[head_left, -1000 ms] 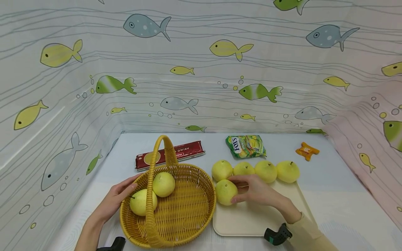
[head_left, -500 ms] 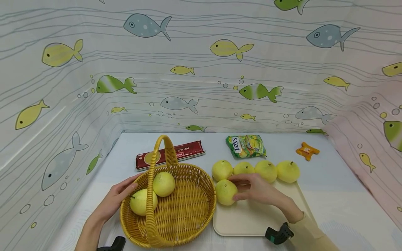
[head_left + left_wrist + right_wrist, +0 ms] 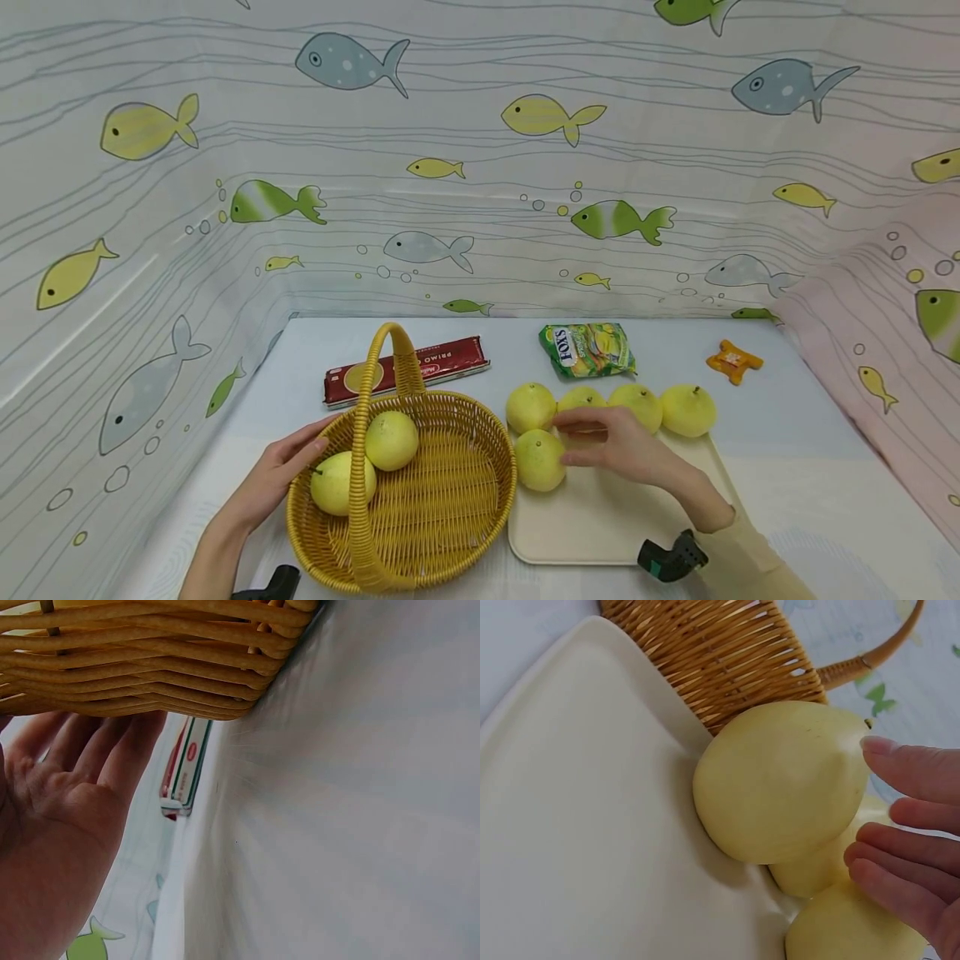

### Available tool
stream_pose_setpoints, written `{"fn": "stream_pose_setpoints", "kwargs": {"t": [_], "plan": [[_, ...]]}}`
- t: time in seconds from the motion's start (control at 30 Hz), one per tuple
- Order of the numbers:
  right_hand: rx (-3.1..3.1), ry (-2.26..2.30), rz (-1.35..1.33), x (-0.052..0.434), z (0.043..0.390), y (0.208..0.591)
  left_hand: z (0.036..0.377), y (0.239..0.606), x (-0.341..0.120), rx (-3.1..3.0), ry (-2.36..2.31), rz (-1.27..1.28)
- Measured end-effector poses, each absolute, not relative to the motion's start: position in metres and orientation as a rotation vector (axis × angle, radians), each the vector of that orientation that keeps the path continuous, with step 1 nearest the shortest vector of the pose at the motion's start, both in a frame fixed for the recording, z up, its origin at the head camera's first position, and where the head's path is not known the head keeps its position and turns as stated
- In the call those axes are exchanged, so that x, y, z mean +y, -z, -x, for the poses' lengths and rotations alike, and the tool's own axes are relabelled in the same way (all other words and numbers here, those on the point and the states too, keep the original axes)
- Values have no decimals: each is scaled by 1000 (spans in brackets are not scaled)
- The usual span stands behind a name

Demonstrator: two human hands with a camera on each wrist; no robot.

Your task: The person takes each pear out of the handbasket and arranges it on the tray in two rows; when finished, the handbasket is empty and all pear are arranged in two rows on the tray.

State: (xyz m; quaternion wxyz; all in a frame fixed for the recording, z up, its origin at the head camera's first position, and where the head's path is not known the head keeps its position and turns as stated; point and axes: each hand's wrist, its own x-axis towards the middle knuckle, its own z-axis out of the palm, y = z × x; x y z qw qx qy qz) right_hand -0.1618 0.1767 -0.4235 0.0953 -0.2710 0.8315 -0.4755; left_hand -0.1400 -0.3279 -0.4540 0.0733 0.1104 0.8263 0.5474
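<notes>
My left hand (image 3: 266, 479) rests against the left side of a wicker basket (image 3: 442, 500), its fingers lying along the outer wall in the left wrist view. Two pale yellow pears, a front one (image 3: 333, 487) and a rear one (image 3: 392, 442), lie in the basket's left half. On a cream tray (image 3: 577, 533), beside the basket's right rim, sits another pear (image 3: 538, 461). My right hand (image 3: 618, 446) is just right of it, thumb and fingers spread; in the right wrist view the thumb tip is right at the pear (image 3: 780, 784). Several more pears (image 3: 635, 410) line the tray's far side.
Behind the basket lies a red biscuit pack (image 3: 450, 360), partly covered by the basket's arched handle (image 3: 358, 500). A green candy bag (image 3: 587, 350) and a small orange packet (image 3: 734, 362) lie at the back. Fish-patterned cloth walls (image 3: 480, 208) enclose the table.
My right hand has loosened from the near pear and drawn slightly back to the right, with its fingers more apart. That pear, the basket and my left hand stay in place.
</notes>
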Motion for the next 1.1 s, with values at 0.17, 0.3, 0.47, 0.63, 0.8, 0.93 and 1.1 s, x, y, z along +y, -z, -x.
{"fn": "stream_pose_setpoints", "kwargs": {"t": [0.17,0.3,0.47,0.63,0.8,0.93,1.1], "plan": [[2476,1448,770,178,160,418,141,455,-327,2480,-1635,-327],[2460,1507,765,175,159,412,139,453,-329,2489,-1624,-324],[2441,1621,783,167,160,398,137,452,-332,2500,-1633,-331],[2466,1639,819,154,157,380,138,452,-332,2502,-1629,-347],[2431,1659,802,135,154,368,139,453,-331,2494,-1642,-344],[2412,1653,797,117,153,365,140,453,-330,2493,-1643,-345],[2420,1608,841,96,154,364,141,454,-329,2480,-1646,-363]]}}
